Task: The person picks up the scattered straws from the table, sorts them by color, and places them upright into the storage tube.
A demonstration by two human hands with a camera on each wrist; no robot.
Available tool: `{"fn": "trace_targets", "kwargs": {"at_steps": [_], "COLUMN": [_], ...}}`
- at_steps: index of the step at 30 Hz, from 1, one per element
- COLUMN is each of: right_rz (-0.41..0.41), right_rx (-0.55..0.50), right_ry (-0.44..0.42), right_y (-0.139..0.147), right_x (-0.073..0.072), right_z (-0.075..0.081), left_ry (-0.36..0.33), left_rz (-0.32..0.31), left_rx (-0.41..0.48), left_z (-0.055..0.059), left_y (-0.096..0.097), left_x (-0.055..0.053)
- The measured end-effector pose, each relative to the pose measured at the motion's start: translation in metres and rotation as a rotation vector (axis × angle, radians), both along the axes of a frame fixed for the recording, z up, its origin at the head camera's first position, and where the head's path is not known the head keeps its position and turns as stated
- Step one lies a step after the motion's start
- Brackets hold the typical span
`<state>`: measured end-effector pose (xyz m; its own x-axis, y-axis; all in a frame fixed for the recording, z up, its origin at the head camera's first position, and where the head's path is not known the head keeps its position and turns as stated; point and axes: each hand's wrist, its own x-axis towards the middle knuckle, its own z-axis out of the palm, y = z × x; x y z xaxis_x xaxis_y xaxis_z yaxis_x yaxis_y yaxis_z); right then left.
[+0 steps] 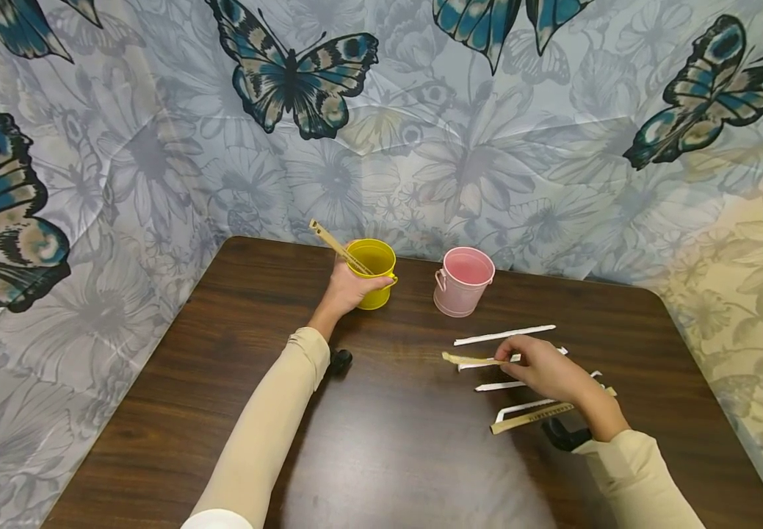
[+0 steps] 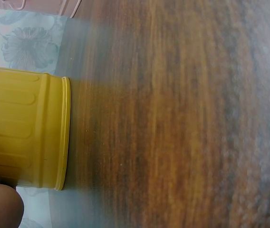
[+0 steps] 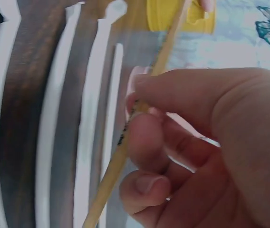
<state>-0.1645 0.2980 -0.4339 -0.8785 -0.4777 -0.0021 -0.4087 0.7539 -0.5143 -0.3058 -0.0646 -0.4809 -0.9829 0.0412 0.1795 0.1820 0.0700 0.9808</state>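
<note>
My left hand (image 1: 348,285) grips the side of a small yellow bucket (image 1: 376,298) near its rim. A tan paper-wrapped straw (image 1: 330,239) leans out of that bucket toward the left. Thumb and index finger of my right hand (image 1: 540,369) pinch another tan paper-wrapped straw (image 3: 107,183) with dark print, held over the row of straws. Several white paper-wrapped straws (image 1: 504,336) lie roughly side by side under and around the right hand. Nearest me in that row is a tan wrapped straw (image 1: 529,419), partly hidden by the right wrist.
A pink bucket (image 1: 458,297) stands to the right of the yellow one, near the back edge of the brown wooden table (image 1: 381,441). Behind the table hangs a butterfly-patterned cloth (image 1: 388,176), close to that edge.
</note>
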Motion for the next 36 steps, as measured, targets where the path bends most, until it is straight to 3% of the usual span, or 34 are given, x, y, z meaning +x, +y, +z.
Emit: {"fn": "trace_targets", "kwargs": {"at_steps": [7, 12, 16, 23, 29, 36], "right_rz": [-0.066, -0.072, -0.071, -0.076, -0.093, -0.108], "right_rx": [-0.091, -0.154, -0.196, -0.211, -0.322, -0.373], "right_ry": [0.007, 0.063, 0.038, 0.069, -0.027, -0.064], "right_y": [-0.008, -0.019, -0.032, -0.058, -0.087, -0.118], "right_x": [-0.01, -0.022, -0.034, -0.053, -0.068, -0.084], "right_z": [0.015, 0.028, 0.044, 0.066, 0.081, 0.098], "left_ry": [-0.011, -0.011, -0.004, -0.007, 0.009, -0.003], "left_rz": [0.013, 0.013, 0.012, 0.01, -0.013, -0.004], "left_rx": [-0.015, -0.016, -0.011, -0.022, -0.019, -0.015], "left_z": [0.002, 0.003, 0.003, 0.001, 0.003, 0.004], "left_y": [0.001, 0.0, 0.0, 0.0, 0.002, 0.001], "left_x": [0.002, 0.001, 0.001, 0.0, -0.001, 0.0]}}
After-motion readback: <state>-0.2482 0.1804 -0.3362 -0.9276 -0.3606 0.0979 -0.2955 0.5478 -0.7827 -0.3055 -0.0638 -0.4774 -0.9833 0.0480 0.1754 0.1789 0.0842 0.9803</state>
